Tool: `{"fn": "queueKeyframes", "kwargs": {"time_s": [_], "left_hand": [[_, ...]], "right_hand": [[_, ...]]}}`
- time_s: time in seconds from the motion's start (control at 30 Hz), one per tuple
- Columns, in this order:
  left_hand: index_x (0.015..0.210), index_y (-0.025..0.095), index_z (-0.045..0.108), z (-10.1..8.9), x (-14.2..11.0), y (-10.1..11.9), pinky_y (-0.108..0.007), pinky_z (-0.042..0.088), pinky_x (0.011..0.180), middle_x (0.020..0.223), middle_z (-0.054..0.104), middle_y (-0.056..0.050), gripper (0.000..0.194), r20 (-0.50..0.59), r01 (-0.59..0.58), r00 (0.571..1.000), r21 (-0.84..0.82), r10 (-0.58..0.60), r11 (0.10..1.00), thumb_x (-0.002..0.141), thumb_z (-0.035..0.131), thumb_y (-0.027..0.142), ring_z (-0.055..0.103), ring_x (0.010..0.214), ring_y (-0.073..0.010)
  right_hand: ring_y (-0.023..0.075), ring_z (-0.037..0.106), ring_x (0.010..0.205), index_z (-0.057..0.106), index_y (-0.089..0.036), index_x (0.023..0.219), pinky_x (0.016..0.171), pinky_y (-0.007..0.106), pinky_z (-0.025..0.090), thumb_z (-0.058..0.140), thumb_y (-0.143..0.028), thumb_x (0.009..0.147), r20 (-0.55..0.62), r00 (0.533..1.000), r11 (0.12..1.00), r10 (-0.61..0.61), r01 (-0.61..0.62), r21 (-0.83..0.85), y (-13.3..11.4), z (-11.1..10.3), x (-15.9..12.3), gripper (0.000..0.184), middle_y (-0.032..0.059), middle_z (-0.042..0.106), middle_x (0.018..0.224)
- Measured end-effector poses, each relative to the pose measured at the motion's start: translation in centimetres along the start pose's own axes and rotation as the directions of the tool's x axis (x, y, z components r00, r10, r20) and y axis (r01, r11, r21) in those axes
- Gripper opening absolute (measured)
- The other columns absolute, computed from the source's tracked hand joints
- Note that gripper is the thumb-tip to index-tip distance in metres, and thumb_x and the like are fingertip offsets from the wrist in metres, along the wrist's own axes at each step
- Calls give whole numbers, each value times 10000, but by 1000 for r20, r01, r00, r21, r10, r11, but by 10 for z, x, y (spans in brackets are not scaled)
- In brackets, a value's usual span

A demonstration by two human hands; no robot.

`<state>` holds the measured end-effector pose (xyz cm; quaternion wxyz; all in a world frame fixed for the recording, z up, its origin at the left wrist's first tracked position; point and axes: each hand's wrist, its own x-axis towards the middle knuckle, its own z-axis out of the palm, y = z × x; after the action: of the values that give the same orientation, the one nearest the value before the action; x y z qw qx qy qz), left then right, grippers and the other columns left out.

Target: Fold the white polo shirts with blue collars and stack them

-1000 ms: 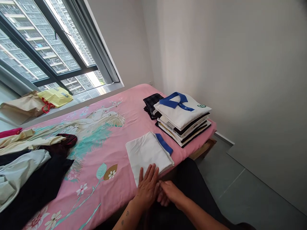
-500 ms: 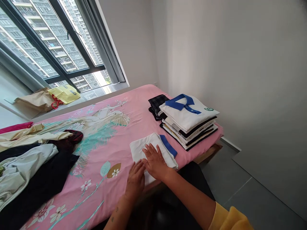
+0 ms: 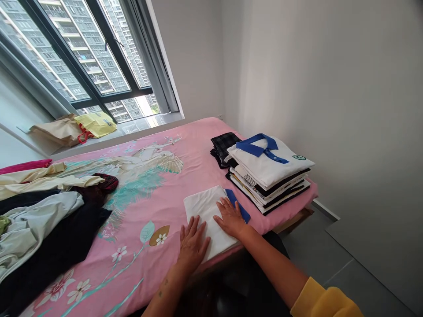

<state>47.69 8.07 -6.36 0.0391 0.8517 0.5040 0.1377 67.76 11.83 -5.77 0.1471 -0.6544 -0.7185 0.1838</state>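
A folded white shirt (image 3: 211, 220) with a blue collar or trim on its right side lies flat near the bed's front edge. My right hand (image 3: 229, 216) rests on its right part, fingers spread, partly covering the blue strip. Over the shirt's left front edge lies my left hand (image 3: 193, 242), its fingers stretched out and apart. Just behind and to the right stands a stack of folded clothes (image 3: 264, 193), topped by a white polo shirt (image 3: 274, 163) with a blue collar and a round green badge.
Loose, unfolded clothes (image 3: 42, 220) are heaped at the bed's left. Dark checked folded cloth (image 3: 224, 143) sits against the stack. The bed wears a pink flowered sheet (image 3: 132, 264). A brown paper bag (image 3: 57, 130) and a yellow bag (image 3: 97, 124) lie on the windowsill.
My hands have moved apart: the left now lies flatter on the shirt's left edge, the right further toward the blue strip. The whole view has shifted slightly.
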Motion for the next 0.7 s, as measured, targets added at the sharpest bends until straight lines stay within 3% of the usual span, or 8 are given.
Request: {"fn": "queueKeyframes", "kwargs": {"time_s": [0.13,0.3,0.43,0.53,0.6,0.67,0.7], "left_hand": [[1375,272,395,-15,50,-14,-565,95,1113,1485,325,-68,461,5,-9,1000,21,9,1000,917,370,322,225,1392,-244],[1400,303,353,1,102,-26,-632,47,1074,1503,281,-104,671,189,108,976,-8,-105,994,803,483,579,150,1399,-339],[1423,299,299,11,118,-30,-667,-8,1043,1529,181,-140,872,268,209,946,-65,-185,976,685,530,701,97,1398,-381],[1396,276,346,7,111,-34,-623,-29,1074,1528,201,-127,873,207,253,957,-249,-204,935,652,611,647,90,1407,-347],[1367,240,371,4,94,-37,-538,51,1123,1519,237,-114,790,64,351,926,-516,-373,782,691,624,562,137,1409,-293],[1347,179,363,3,69,-39,-469,200,1121,1472,323,-147,699,0,403,801,-738,-598,540,759,575,491,267,1371,-263],[1334,152,361,2,55,-39,-452,285,1089,1423,391,-170,665,29,411,737,-812,-675,415,781,556,466,360,1323,-261]], "right_hand": [[242,36,1412,303,-175,1427,1118,499,1,379,-460,894,-127,992,999,-23,18,-43,-3,3,-7,608,95,155,1528],[240,85,1410,273,-260,1439,1121,494,53,343,-499,900,-145,989,997,-42,31,-77,9,26,-23,594,45,134,1534],[250,88,1409,265,-262,1443,1119,504,65,363,-476,891,-161,987,992,-12,-8,-124,11,35,-22,600,41,120,1535],[246,85,1410,245,-252,1451,1120,500,69,345,-485,894,-155,988,990,-9,-13,-142,10,36,-21,612,44,108,1536],[244,79,1411,237,-245,1454,1121,499,68,332,-503,895,-149,989,989,-4,-18,-146,10,36,-21,623,47,98,1537],[244,71,1412,235,-240,1454,1121,501,65,328,-509,895,-143,990,988,-2,-19,-150,11,37,-22,628,49,90,1538],[244,68,1412,235,-239,1454,1120,501,66,325,-510,896,-141,990,988,-5,-17,-151,12,37,-22,628,49,88,1538]]}}
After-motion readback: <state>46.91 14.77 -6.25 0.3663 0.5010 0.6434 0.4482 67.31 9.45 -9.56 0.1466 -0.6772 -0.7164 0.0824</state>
